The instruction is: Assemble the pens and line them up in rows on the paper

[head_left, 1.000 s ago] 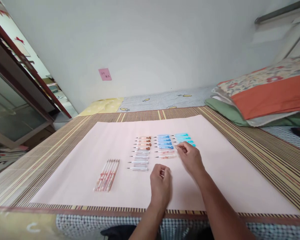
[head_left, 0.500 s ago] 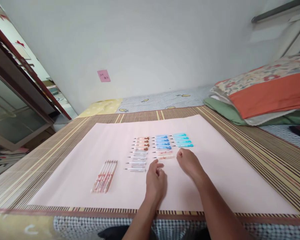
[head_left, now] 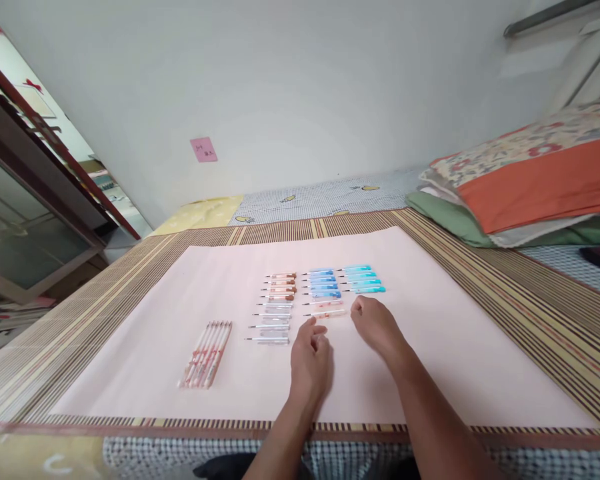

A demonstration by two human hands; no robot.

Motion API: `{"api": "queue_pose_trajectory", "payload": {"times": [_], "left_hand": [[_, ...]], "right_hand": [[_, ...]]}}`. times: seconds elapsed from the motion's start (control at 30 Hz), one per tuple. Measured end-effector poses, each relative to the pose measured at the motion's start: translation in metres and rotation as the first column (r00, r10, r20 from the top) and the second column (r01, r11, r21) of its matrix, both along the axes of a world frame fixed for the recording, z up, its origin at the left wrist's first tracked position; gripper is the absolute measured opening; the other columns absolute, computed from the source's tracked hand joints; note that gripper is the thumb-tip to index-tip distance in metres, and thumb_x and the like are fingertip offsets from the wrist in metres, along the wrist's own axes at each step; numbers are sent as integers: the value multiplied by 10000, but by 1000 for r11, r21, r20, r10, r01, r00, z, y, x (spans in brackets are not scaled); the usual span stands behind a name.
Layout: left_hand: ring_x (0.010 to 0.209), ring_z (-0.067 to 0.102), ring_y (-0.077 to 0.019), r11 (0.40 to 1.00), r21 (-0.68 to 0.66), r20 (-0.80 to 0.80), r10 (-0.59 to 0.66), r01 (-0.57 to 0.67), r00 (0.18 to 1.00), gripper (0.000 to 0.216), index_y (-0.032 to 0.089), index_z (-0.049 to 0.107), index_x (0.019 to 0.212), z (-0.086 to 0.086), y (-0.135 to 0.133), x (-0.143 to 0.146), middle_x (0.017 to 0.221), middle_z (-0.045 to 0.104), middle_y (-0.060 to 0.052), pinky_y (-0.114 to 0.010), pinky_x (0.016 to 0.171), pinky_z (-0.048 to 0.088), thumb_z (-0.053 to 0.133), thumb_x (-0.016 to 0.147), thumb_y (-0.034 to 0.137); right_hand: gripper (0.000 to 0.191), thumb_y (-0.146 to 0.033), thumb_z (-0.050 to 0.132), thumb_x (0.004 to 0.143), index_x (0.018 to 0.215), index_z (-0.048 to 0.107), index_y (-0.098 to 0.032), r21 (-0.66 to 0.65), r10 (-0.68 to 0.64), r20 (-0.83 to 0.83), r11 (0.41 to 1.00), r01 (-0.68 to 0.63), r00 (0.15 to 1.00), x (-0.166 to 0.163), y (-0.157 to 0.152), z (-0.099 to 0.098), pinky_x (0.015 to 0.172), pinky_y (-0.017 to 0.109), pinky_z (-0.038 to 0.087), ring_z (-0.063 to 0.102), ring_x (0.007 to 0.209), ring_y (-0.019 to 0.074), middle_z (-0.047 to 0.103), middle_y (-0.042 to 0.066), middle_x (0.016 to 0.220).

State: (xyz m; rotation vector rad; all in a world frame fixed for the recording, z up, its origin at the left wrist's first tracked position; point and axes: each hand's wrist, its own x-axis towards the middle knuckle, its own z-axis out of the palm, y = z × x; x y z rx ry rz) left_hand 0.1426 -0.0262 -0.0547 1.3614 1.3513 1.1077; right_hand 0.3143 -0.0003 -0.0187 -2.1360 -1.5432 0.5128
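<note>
My left hand (head_left: 310, 357) rests on the pale pink sheet (head_left: 145, 313), its thumb and index finger apart and nothing visible between them. It lies just below a pen with orange marks (head_left: 327, 313). My right hand (head_left: 375, 323) is curled closed by that pen's right end; its fingertips are hidden. Above lie another red-marked pen (head_left: 325, 303), a column of blue pens (head_left: 325, 285) and several turquoise pens (head_left: 363, 280). To the left are brown-ended pens (head_left: 283, 288) and clear pens (head_left: 273, 327), their dark tips pointing left.
A row of white pens with red patterns (head_left: 206, 357) lies side by side at the sheet's left. Under the sheet is a striped mat (head_left: 115, 287). Folded bedding (head_left: 535, 193) is piled at the right, and a white wall (head_left: 300, 100) stands behind.
The view has shifted slightly, moving most things a little left in the picture. Both hands keep nearly the same pose, and the pens stay in their arrangement.
</note>
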Motion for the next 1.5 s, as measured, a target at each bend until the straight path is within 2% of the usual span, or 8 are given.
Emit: {"api": "queue_pose_trajectory", "payload": {"times": [0.63,0.8,0.9,1.03,1.13,1.27,1.37,1.5], "left_hand": [[803,648,-208,999,-15,-6,34,-34,999,448,140,648,1240,-1,3,-1,1054,732,-129,-352,796,515,628,801,224],[775,634,-198,988,152,-106,-26,42,994,344,180,680,1154,6,-11,-4,1154,704,-138,-372,805,515,620,818,216],[769,626,-191,966,246,-189,-37,84,981,227,215,707,1038,17,-22,-18,1131,708,-105,-354,777,505,614,832,230],[718,624,-207,980,188,-242,110,-65,964,196,208,715,959,44,-25,-69,868,722,-66,-326,675,479,597,847,317],[684,622,-215,966,182,-358,237,-182,903,223,206,715,941,64,-17,-125,789,707,-41,-319,638,459,606,833,369],[734,644,-226,942,168,-637,329,-292,697,185,201,680,958,70,1,-182,832,705,-45,-321,675,445,586,858,325],[824,657,-238,957,134,-799,257,-256,544,114,186,639,932,59,14,-196,901,704,-77,-315,702,431,591,858,259],[848,654,-246,978,117,-891,180,-173,417,81,193,593,904,44,24,-191,968,693,-105,-331,720,416,523,908,233]], "right_hand": [[251,-132,442,896,713,603,-191,20,6,5,1000,-6,1000,2,2,-6,587,283,275,529,656,165,672,64,788],[220,-126,463,869,723,614,-192,53,11,-6,999,-10,1000,2,1,-7,588,282,282,522,646,164,660,52,753],[189,-150,474,860,743,614,-198,102,4,-23,995,-2,1000,5,2,-7,602,278,304,542,679,172,667,47,766],[156,-256,504,850,764,625,-208,332,29,-183,943,34,983,14,4,-7,658,276,392,602,733,189,696,39,784],[201,-340,514,843,816,652,-198,464,66,-293,882,81,954,20,7,-7,689,300,448,636,741,209,714,59,797],[266,-414,517,849,872,658,-190,519,93,-366,846,121,926,18,9,-7,708,325,490,659,752,229,719,71,795],[247,-398,520,838,854,657,-194,511,114,-372,854,101,921,15,9,-7,707,327,499,663,765,235,716,72,774],[235,-394,519,836,844,651,-200,505,134,-380,859,83,915,14,9,-7,696,327,507,668,774,234,727,75,802]]}}
